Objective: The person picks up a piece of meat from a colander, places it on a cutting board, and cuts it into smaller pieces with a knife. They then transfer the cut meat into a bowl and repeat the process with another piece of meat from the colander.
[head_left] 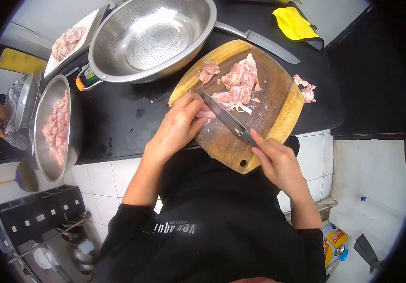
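My right hand [277, 162] is closed round the dark handle of a knife [224, 113], whose blade slants up and left over the wooden cutting board [278, 101]. Beside the blade tip, my left hand [179, 120] has its fingers bent down on a small piece of meat [206, 114] at the board's left edge. A larger pile of raw meat [240, 80] lies on the board beyond the blade, with a smaller clump [208, 71] to its left. More scraps [306, 88] sit off the board's right side.
A perforated steel colander [198, 33] stands behind the board, with a second knife [273, 48] and yellow cloth [295, 23] to its right. At left are a steel bowl [73, 127] of meat pieces and a white tray [87, 23] of meat. Another person [12, 115] appears far left.
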Tool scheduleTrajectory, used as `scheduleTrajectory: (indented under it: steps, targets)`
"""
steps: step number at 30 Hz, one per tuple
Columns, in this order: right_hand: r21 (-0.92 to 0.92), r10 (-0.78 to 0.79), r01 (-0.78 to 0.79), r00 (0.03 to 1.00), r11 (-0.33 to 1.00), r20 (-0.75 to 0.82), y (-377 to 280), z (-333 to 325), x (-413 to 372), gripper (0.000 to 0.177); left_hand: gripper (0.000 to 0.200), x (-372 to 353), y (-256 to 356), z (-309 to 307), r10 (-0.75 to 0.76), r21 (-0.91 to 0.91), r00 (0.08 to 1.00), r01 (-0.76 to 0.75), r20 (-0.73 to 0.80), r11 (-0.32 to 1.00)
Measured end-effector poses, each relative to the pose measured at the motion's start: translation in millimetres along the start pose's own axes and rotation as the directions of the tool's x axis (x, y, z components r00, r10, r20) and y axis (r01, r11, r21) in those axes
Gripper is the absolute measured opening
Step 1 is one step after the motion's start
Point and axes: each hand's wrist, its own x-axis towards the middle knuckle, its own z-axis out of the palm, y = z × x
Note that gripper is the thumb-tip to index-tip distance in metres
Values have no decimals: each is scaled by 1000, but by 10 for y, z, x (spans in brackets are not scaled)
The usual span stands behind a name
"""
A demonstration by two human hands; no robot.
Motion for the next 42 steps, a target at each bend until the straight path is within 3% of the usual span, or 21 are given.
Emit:
scheduleTrajectory:
  steps: [3,6,8,12,14,16,18,20,21,22,24,26,29,32,34,36,37,38,39,41,42]
  targets:
    - [-79,-20,19,1000,997,-2,-42,-19,-15,49,12,11,-46,-59,-14,26,996,12,89,1000]
    - [-86,40,-39,999,996,11,-108,-183,-222,47,11,12,-101,-161,-155,80,988,156,-12,985]
    - [-51,81,-79,996,996,26,-92,-269,-318,46,23,-13,-156,-207,-443,-289,895,410,-57,865]
    - [72,152,-153,988,986,25,-23,-260,-377,42,29,145,-1,-293,-558,-298,828,548,57,782]
    - [115,160,-156,987,981,-23,-14,-243,-381,41,30,280,110,-280,-548,-287,836,535,41,795]
    - [159,175,-162,982,974,-73,-5,-230,-414,40,32,416,19,-203,-459,-371,887,411,-48,833]
    - [235,306,-268,941,934,-143,27,-246,-477,38,34,482,-32,-127,-429,-432,902,373,-38,821]
    - [230,325,-284,932,931,-163,73,-276,-528,39,34,513,-30,-70,-251,23,960,256,-124,966]
    - [204,328,-291,928,935,-178,88,-292,-548,39,29,497,-25,-61,3,258,982,47,-189,965]
    - [180,332,-299,923,937,-193,99,-303,-562,38,29,461,3,-42,7,256,982,42,-187,966]
    - [179,318,-282,922,943,-221,113,-298,-536,39,23,357,104,-35,-160,148,981,175,-105,973]
    - [179,304,-266,923,947,-237,102,-261,-467,39,26,304,74,74,-24,148,998,32,-53,989]
    - [55,93,-80,946,995,-312,150,-175,-266,41,28,258,42,263,-32,241,999,33,-10,970]
    - [5,141,-146,948,989,-284,141,-136,-145,41,27,255,25,339,18,271,999,-6,-44,963]
    - [11,175,-179,946,984,-274,142,-146,-155,41,26,281,70,315,-46,116,997,39,60,992]
    - [17,211,-214,942,977,-259,153,-142,-177,41,22,304,98,306,-10,139,999,4,39,990]
    - [26,191,-191,942,981,-275,170,-125,-194,41,20,314,129,294,-163,-55,985,166,63,985]
    - [33,173,-171,940,985,-293,177,-119,-213,41,18,324,146,297,-303,-242,946,323,118,915]
    - [30,178,-178,939,984,-295,161,-125,-225,41,18,310,113,326,-298,-246,947,320,123,915]
    - [25,188,-189,941,982,-283,116,-143,-241,41,20,247,8,376,-426,-643,893,411,142,646]
    - [25,191,-192,940,981,-283,106,-145,-256,41,20,237,16,342,-425,-644,893,412,145,645]
